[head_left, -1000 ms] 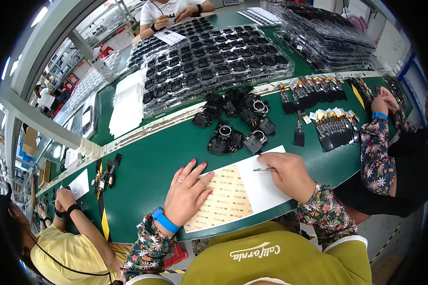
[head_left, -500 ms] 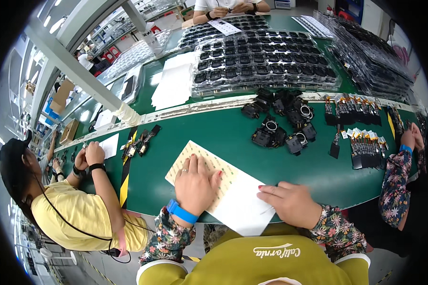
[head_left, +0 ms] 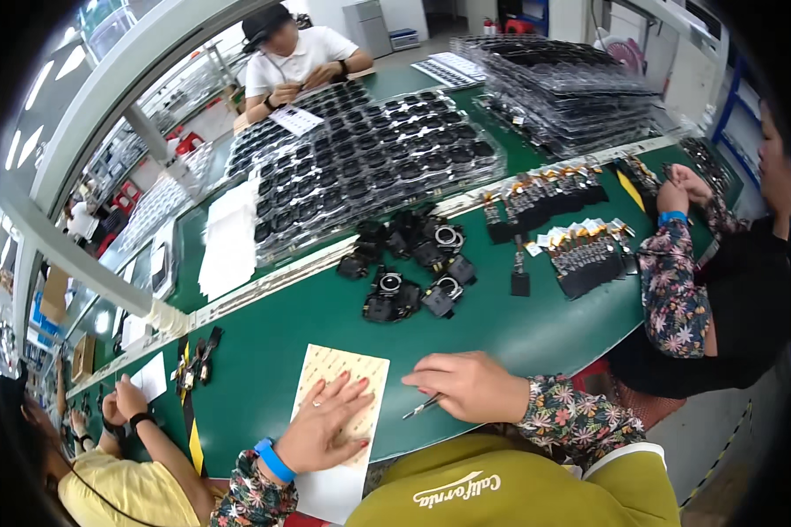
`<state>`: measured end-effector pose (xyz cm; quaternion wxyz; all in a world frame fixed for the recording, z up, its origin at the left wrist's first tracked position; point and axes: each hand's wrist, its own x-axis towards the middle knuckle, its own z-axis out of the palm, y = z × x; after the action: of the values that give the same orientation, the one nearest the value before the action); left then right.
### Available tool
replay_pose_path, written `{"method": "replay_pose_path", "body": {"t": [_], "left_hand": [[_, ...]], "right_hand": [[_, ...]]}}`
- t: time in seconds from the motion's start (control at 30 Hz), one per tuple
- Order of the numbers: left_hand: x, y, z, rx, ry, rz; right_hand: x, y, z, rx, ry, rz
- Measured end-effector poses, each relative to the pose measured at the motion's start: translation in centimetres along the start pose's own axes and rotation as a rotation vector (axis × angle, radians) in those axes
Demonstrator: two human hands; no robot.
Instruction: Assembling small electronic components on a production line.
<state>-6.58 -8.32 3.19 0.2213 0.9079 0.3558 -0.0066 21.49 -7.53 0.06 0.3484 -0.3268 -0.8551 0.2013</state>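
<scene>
A pale sheet of adhesive stickers (head_left: 330, 362) lies near the table's front edge, its printed yellowish part at the far end and its plain white part toward me. My left hand (head_left: 330, 430), with a blue wristband, is spread flat on this sheet, holding nothing. To the right of the sheet, my right hand (head_left: 479, 386) is closed around a slim pair of metal tweezers (head_left: 423, 407). The tips point down and left, apart from the sheet. Farther off, several black round-ringed housings (head_left: 394, 294) are piled on the green table.
Several flat cables with black ends (head_left: 584, 268) lie in rows to the right, near a co-worker's hands (head_left: 685, 189). Clear trays of black parts (head_left: 369, 158) stand beyond the pale rail, beside white paper sheets (head_left: 228, 241). Another co-worker (head_left: 123, 474) sits at left.
My view has swung to the right. The sheet has turned more upright, and my left hand has shifted on it. My right hand has come off the sheet and now holds tweezers.
</scene>
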Motion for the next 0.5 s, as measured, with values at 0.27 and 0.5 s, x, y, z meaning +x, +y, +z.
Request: {"method": "replay_pose_path", "body": {"t": [0.27,0.5], "left_hand": [[6.8,2.6,2.6,-0.018,-0.076,0.601],[9.1,2.8,1.3,0.192,-0.002,0.664]], "right_hand": [[-1.2,2.8,-5.2,-0.250,0.272,0.261],[-1.2,7.5,-8.3,-0.727,0.328,0.693]]}}
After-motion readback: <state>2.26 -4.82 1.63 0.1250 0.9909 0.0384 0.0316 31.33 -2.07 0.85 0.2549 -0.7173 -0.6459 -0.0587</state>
